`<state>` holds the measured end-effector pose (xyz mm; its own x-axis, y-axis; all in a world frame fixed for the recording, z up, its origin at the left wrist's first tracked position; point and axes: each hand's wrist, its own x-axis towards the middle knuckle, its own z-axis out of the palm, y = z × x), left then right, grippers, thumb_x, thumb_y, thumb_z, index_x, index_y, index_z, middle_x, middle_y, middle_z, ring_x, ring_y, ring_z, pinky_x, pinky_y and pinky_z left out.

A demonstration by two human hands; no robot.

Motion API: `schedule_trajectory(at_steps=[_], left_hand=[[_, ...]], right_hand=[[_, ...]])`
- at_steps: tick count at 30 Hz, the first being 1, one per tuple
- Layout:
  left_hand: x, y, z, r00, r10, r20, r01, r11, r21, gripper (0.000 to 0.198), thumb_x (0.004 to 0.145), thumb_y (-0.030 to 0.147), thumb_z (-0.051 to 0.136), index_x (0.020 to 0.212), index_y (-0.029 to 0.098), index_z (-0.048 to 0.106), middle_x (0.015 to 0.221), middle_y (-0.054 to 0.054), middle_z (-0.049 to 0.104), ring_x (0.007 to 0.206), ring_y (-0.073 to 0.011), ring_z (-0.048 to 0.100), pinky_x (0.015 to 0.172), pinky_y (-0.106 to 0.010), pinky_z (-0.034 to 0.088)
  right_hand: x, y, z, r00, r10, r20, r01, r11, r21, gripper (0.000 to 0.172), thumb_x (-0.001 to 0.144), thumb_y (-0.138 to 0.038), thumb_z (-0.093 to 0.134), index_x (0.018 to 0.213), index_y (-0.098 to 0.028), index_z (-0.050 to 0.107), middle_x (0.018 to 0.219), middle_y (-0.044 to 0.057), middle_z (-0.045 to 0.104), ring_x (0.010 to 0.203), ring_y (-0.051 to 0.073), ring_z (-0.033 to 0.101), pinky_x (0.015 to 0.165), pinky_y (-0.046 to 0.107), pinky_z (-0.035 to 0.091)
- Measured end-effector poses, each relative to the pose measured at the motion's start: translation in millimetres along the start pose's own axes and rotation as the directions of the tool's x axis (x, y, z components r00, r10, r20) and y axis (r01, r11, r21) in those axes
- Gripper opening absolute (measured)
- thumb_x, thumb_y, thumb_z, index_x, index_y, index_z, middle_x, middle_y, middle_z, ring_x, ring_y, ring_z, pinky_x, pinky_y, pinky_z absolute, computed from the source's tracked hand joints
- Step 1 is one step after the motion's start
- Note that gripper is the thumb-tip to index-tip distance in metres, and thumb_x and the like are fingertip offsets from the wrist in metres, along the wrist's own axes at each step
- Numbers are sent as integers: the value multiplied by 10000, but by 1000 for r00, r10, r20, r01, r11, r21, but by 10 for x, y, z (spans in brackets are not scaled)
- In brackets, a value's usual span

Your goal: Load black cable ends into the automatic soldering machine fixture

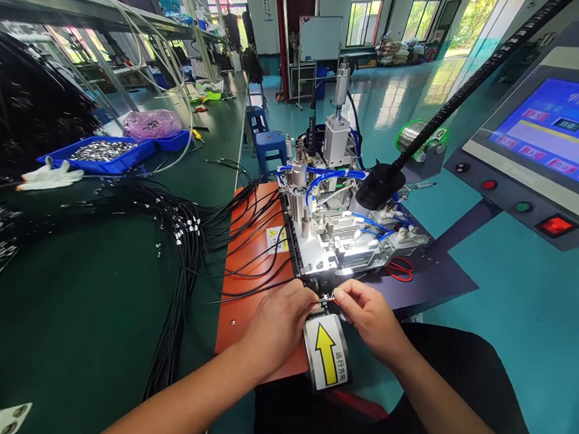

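Both hands on 1 cable end, front edge of machine

Clock dirs from the hands, 12 = straight ahead. L to R:

Bench [88, 279]: white glove(s) [50, 174] at 10, 1 or 2, can't tell. Also at 10: 2 blue trays [115, 165], 1 w/ loose metal bits; 1 pink bag [150, 125]. Black cables [186, 232] at 9–10, too many to count.

1 orange board [236, 308] at 9–10, cables across it, 1 warning label [277, 239]. 2 blue stools [271, 150] at 11.

Left hand [282, 318]: narrow, pinching the cable end [329, 299], which sits btwn the hands, just over 1 arrow-marked drum [326, 352] at 6. Right hand [372, 321]: fingertips pinched on its thin wires, a bit of red showing.

Step, prob.: sorting/straightening those wires. Next move calls for a steady left pinch + small fingertip work on the R; exact strand count too small to tell.

1 machine [344, 239] at 12–1; 1 lamp [380, 186], 1 spool [411, 135] at 1; 1 pr. red handles [400, 276] at 2–3; 1 screen [553, 132] at 2.
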<state>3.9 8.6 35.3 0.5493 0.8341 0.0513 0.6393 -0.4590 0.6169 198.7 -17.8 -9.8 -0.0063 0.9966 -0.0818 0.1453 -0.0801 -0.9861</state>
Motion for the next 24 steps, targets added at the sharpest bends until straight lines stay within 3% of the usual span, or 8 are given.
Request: schedule_trajectory(at_steps=[7, 24], left_hand=[[18, -22, 7, 998, -34, 43, 27, 986, 162, 169, 949, 175, 513, 861, 195, 656, 777, 9, 549, 708, -130, 539, 607, -230, 341], [58, -33, -1, 994, -58, 94, 36, 975, 217, 208, 931, 127, 529, 935, 254, 693, 810, 17, 579, 731, -124, 573, 605, -227, 350]], right_hand=[[31, 70, 73, 999, -27, -29, 25, 998, -49, 242, 940, -377, 532, 796, -196, 602, 774, -2, 602, 722, 160, 550, 670, 256, 430], [31, 138, 130, 998, 3, -63, -4, 1000, -21, 257, 937, -407, 530, 813, -193, 601, 751, 3, 606, 693, 169, 563, 638, 262, 438]])
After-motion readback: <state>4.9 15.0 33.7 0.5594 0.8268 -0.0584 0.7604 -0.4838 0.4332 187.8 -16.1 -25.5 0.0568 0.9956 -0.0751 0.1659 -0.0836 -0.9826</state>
